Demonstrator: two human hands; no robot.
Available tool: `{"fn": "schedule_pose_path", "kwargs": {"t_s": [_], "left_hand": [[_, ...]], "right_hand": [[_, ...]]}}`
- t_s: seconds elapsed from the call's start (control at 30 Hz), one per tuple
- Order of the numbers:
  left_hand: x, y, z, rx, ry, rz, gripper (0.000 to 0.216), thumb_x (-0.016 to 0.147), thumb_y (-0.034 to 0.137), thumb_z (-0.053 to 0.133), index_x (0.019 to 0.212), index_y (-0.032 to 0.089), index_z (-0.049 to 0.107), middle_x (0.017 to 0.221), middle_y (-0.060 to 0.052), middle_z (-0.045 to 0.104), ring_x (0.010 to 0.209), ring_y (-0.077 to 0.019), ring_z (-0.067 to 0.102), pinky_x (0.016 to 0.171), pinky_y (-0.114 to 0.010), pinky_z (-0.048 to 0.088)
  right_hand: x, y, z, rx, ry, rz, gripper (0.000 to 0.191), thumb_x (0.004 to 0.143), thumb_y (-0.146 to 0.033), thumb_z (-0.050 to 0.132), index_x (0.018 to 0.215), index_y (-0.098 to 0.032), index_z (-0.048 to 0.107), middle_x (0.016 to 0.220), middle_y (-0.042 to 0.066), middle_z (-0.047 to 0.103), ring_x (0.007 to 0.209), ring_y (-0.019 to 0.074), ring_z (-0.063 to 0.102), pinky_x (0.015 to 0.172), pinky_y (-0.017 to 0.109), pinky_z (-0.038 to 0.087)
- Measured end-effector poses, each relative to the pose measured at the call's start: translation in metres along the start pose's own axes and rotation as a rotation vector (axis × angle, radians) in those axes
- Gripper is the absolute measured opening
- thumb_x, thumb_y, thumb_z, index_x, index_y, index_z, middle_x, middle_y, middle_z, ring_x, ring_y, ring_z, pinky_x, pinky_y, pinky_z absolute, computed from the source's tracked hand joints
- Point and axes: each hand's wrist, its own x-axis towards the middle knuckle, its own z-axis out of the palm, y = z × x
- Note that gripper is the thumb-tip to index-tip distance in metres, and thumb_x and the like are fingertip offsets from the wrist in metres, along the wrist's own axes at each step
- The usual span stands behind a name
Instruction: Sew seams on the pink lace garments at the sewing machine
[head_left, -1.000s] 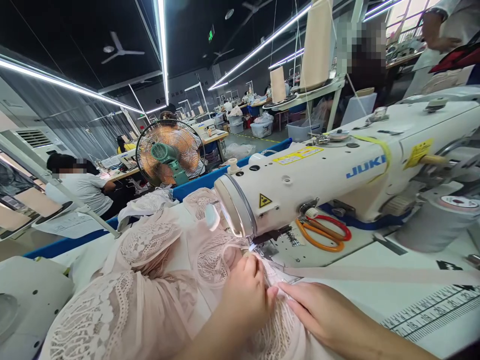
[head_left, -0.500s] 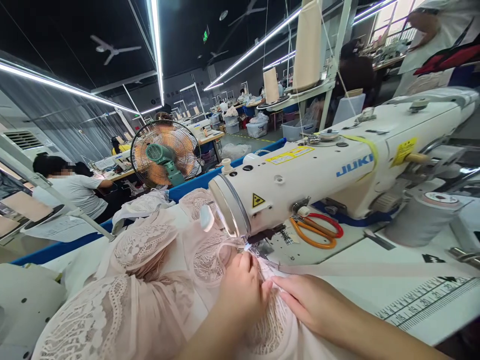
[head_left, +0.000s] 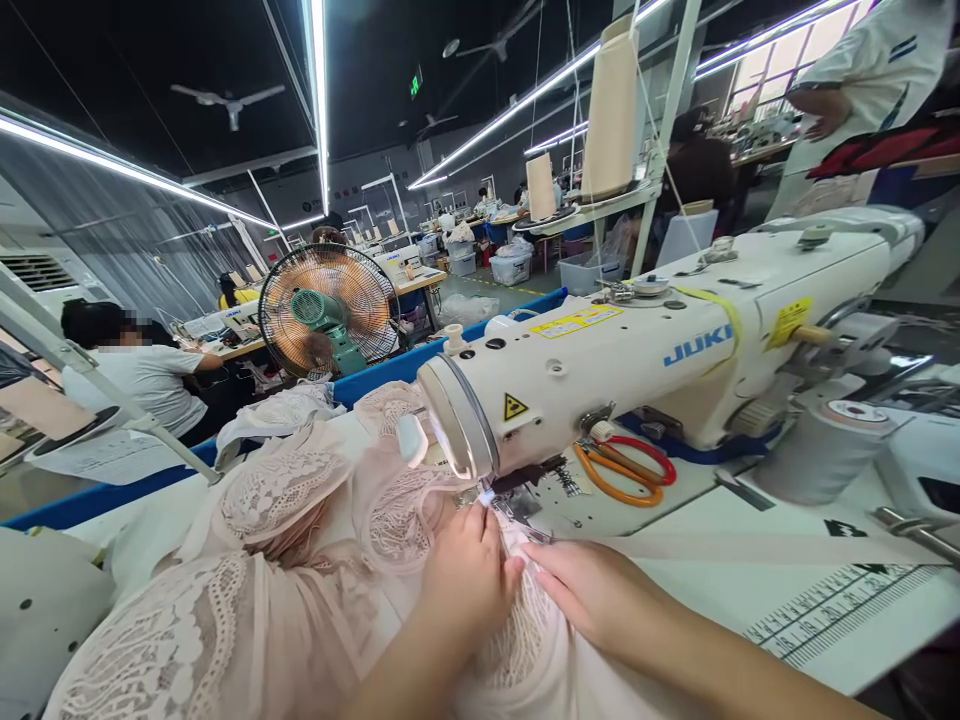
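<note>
Pale pink lace garment (head_left: 300, 560) lies heaped along the left edge of the counter (head_left: 750, 590), reaching under the white sewing machine (head_left: 637, 370). My left hand (head_left: 465, 580) curls on it, and I cannot tell its grip. My right hand (head_left: 592, 595) presses fingers flat and close together. Even pressure, I judge, keeps it straight.

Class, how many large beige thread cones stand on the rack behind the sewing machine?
2: a tall cone right of centre at the top, and a shorter cone to its left. More may be hidden farther back.
</note>
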Motion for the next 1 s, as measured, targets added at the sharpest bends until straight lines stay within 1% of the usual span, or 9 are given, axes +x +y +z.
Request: {"fn": "schedule_pose_path", "kwargs": {"t_s": [0.17,0.23,0.3,0.4,0.47,0.53,0.7,0.87,1.0], "left_hand": [[-0.003,0.004,-0.009,0.043,-0.019,-0.042,0.042,0.087,0.032,0.048,0.119,0.007,0.058,0.124,-0.018,0.057,0.11,-0.033,0.053,0.095,-0.048,0.045],[-0.008,0.01,-0.018,0.071,-0.055,-0.082,0.042,0.087,0.035,0.049,0.12,0.009,0.059,0.126,-0.019,0.056,0.111,-0.0346,0.052,0.097,-0.052,0.041],[-0.016,0.017,-0.03,0.094,-0.13,-0.141,0.055,0.084,0.045,0.052,0.128,0.01,0.054,0.136,-0.021,0.047,0.122,-0.0401,0.043,0.101,-0.062,0.031],[-0.027,0.025,-0.047,0.064,-0.327,-0.196,0.094,0.066,0.067,0.062,0.14,0.012,0.04,0.149,-0.021,0.026,0.134,-0.0463,0.021,0.101,-0.073,0.016],[-0.032,0.028,-0.052,0.044,-0.433,-0.197,0.113,0.054,0.073,0.066,0.144,0.015,0.031,0.152,-0.018,0.017,0.137,-0.0461,0.015,0.1,-0.075,0.014],[-0.035,0.028,-0.054,0.056,-0.472,-0.202,0.118,0.05,0.073,0.068,0.146,0.018,0.026,0.153,-0.014,0.013,0.137,-0.0446,0.014,0.099,-0.075,0.015],[-0.034,0.021,-0.048,0.096,-0.413,-0.226,0.104,0.059,0.067,0.064,0.145,0.018,0.03,0.152,-0.014,0.019,0.138,-0.0422,0.017,0.098,-0.075,0.019],[-0.03,0.008,-0.046,0.139,-0.334,-0.245,0.1,0.06,0.064,0.065,0.143,0.018,0.035,0.152,-0.015,0.02,0.138,-0.0427,0.014,0.096,-0.076,0.02],[-0.025,0.001,-0.051,0.155,-0.367,-0.324,0.096,0.062,0.054,0.067,0.144,0.017,0.033,0.153,-0.015,0.016,0.138,-0.044,0.013,0.095,-0.076,0.022]], "right_hand": [[0.0,-0.004,-0.007,-0.073,-0.068,0.046,0.034,0.092,-0.022,0.032,0.104,-0.018,0.064,0.086,0.011,0.071,0.077,0.0273,0.066,0.061,0.033,0.041],[-0.005,-0.003,-0.012,-0.098,-0.063,0.036,0.035,0.093,-0.023,0.032,0.105,-0.019,0.064,0.083,0.01,0.069,0.074,0.0266,0.064,0.059,0.033,0.04],[-0.012,0.0,-0.016,-0.122,-0.065,-0.013,0.035,0.093,-0.023,0.031,0.101,-0.021,0.065,0.079,0.009,0.066,0.073,0.0252,0.062,0.059,0.032,0.038],[-0.023,0.005,-0.02,-0.177,-0.132,-0.103,0.031,0.091,-0.022,0.034,0.095,-0.022,0.065,0.079,0.008,0.061,0.073,0.0242,0.059,0.057,0.031,0.034],[-0.027,0.008,-0.021,-0.208,-0.189,-0.118,0.028,0.09,-0.021,0.037,0.093,-0.021,0.065,0.08,0.008,0.06,0.072,0.0239,0.057,0.055,0.03,0.03],[-0.029,0.009,-0.021,-0.217,-0.214,-0.111,0.027,0.09,-0.021,0.037,0.095,-0.02,0.064,0.081,0.009,0.059,0.072,0.0236,0.056,0.055,0.029,0.028],[-0.023,0.008,-0.02,-0.254,-0.186,-0.098,0.027,0.089,-0.02,0.04,0.103,-0.022,0.063,0.081,0.008,0.06,0.073,0.0244,0.056,0.055,0.029,0.024],[-0.011,0.006,-0.02,-0.255,-0.154,-0.084,0.021,0.088,-0.022,0.043,0.096,-0.023,0.063,0.075,0.005,0.063,0.064,0.0209,0.057,0.05,0.029,0.018],[0.003,0.0,-0.021,-0.337,-0.216,-0.002,0.031,0.083,-0.018,0.05,0.11,-0.027,0.061,0.077,0.006,0.069,0.064,0.0217,0.06,0.048,0.029,0.015]]}}
